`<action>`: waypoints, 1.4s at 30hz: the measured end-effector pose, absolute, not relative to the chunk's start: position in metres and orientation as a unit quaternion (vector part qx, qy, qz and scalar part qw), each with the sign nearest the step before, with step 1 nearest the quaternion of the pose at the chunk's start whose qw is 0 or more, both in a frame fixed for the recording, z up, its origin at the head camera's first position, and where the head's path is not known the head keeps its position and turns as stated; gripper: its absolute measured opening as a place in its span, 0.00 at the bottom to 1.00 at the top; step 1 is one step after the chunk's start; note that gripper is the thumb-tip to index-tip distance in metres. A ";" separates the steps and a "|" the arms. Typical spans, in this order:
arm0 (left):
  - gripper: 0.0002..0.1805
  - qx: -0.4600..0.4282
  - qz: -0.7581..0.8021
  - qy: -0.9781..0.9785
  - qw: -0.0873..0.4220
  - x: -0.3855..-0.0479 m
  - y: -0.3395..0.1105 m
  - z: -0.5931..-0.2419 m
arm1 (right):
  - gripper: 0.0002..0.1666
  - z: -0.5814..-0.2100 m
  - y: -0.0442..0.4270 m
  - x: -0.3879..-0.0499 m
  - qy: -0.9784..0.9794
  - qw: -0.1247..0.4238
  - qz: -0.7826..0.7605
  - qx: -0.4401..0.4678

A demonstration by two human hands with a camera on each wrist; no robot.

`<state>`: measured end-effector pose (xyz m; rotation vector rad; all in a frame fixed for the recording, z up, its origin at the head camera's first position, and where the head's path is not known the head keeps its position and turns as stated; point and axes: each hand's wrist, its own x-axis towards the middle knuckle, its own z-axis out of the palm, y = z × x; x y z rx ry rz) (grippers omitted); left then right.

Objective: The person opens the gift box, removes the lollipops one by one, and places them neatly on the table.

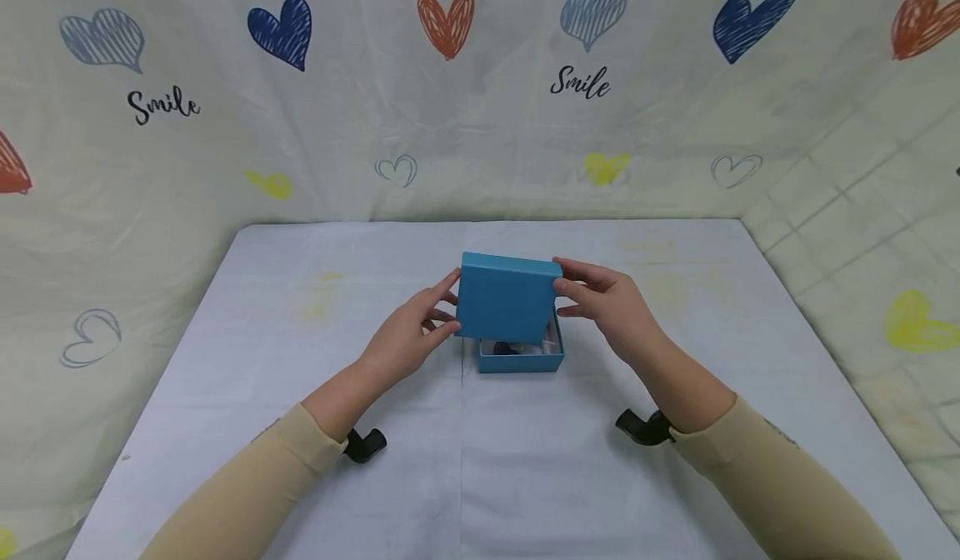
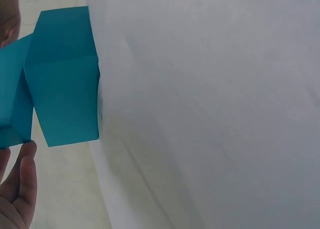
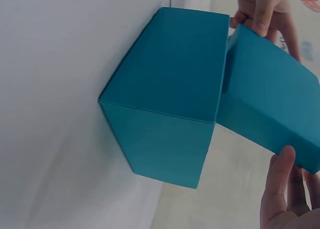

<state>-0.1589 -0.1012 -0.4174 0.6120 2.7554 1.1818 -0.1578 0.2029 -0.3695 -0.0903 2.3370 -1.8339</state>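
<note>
A blue box lid [image 1: 506, 300] is held tilted above an open blue box [image 1: 521, 364] that stands on the table. My left hand [image 1: 405, 331] pinches the lid's left side between thumb and fingers. On the opposite side, my right hand [image 1: 611, 297] grips the right edge near the upper corner. Through the gap below the lid, a small dark item [image 1: 504, 348] and something pale show inside the box; their kind is unclear. In the right wrist view the lid [image 3: 280, 94] leans against or close to the box's upper edge [image 3: 165, 64].
A white cloth covers the table [image 1: 360, 510], whose far edge meets a pale curtain [image 1: 495, 127] printed with hearts and "Smile". Black wrist-worn devices sit under both cuffs, one at the left wrist [image 1: 365, 445] and one at the right [image 1: 643, 427].
</note>
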 end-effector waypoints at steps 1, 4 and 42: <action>0.43 0.197 0.389 0.899 0.041 -0.159 -0.102 -0.417 | 0.36 -0.369 0.202 -0.158 0.783 0.087 -0.615 -0.030; 0.43 0.191 0.397 0.897 0.042 -0.158 -0.102 -0.418 | 0.36 -0.366 0.201 -0.157 0.786 0.092 -0.611 -0.029; 0.25 0.220 0.473 0.852 -0.049 -0.142 -0.110 -0.384 | 0.29 -0.372 0.200 -0.143 0.840 -0.003 -0.523 -0.142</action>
